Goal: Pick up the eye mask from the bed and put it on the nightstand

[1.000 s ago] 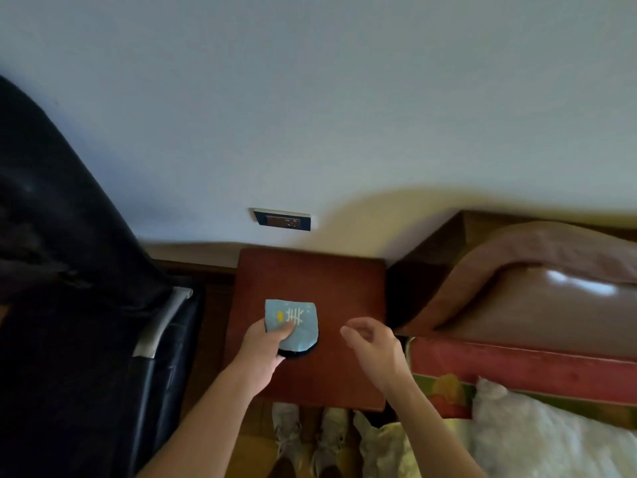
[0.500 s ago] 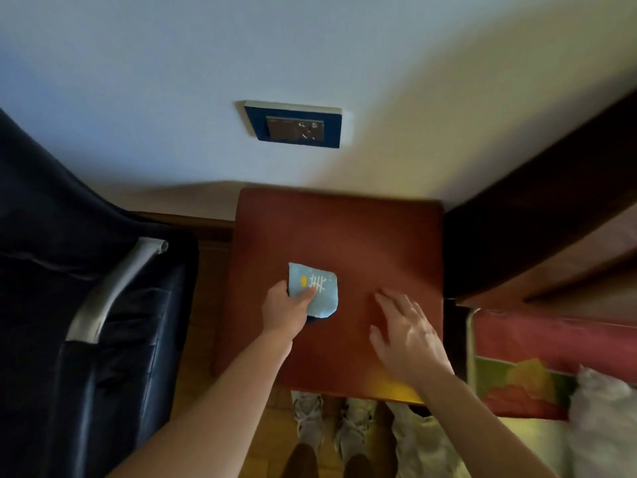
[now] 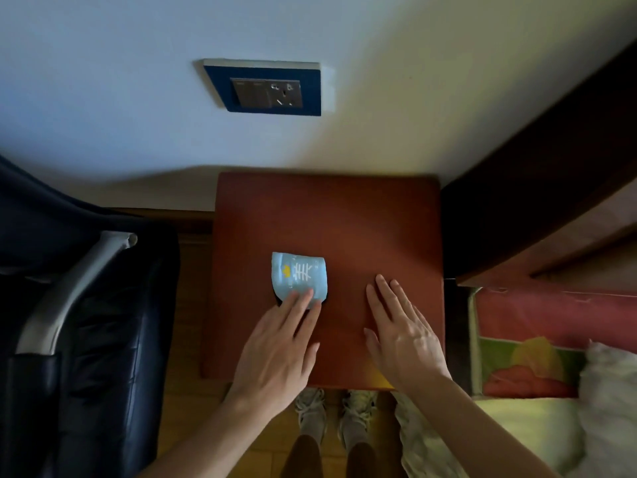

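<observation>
The light blue eye mask (image 3: 299, 276), folded, with a white and yellow print and a dark underside, lies flat on the red-brown nightstand (image 3: 344, 219), left of its middle. My left hand (image 3: 279, 343) is stretched out flat, and its fingertips rest on the mask's near edge without gripping it. To the right of the mask, my right hand (image 3: 401, 332) lies open and flat on the nightstand top, apart from the mask.
A dark leather chair (image 3: 86, 322) with a grey armrest stands to the left. The bed (image 3: 537, 357) with its dark headboard and colourful bedding is on the right. A wall socket (image 3: 265, 88) sits above the nightstand. My shoes (image 3: 334, 408) show below it.
My left hand has laid the mask down flat and opened, with its fingers now resting on the mask's near edge. The right hand has settled flat on the nightstand. The view has come closer.
</observation>
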`<state>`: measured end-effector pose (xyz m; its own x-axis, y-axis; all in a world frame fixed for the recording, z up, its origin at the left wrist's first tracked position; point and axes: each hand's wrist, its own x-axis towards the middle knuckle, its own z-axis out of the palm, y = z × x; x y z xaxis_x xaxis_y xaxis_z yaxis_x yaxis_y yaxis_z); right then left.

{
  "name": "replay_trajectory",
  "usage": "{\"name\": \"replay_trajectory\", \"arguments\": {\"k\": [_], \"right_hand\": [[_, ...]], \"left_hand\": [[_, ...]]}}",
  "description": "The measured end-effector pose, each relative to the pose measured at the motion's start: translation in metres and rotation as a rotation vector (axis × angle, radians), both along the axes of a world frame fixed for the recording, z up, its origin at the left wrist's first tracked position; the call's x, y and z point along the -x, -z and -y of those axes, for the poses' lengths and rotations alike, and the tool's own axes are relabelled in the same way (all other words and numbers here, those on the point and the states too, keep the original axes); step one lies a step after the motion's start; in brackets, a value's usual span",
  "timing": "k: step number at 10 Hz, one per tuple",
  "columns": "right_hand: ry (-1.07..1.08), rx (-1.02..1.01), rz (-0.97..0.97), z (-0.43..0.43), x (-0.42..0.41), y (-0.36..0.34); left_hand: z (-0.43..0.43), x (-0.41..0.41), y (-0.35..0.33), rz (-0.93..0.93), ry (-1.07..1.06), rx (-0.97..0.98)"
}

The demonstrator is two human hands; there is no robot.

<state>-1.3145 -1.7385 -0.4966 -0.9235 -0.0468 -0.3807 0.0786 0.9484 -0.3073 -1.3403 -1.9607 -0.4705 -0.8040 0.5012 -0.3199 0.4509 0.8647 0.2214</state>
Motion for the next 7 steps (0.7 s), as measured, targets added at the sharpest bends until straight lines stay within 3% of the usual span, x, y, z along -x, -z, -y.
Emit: {"name": "replay_trajectory", "arguments": {"k": [5, 7], "right_hand": [[-0.024, -0.072, -0.026, 0.002, -0.010, 0.018], [-0.052, -0.074, 0.086, 0.002, 0.003, -0.006]], "left_hand": [[-0.013, 0.033, 0.010, 0.058, -0.029, 0.059], [-0.012, 0.042, -0.022, 0.026, -0.010, 0.085]]}}
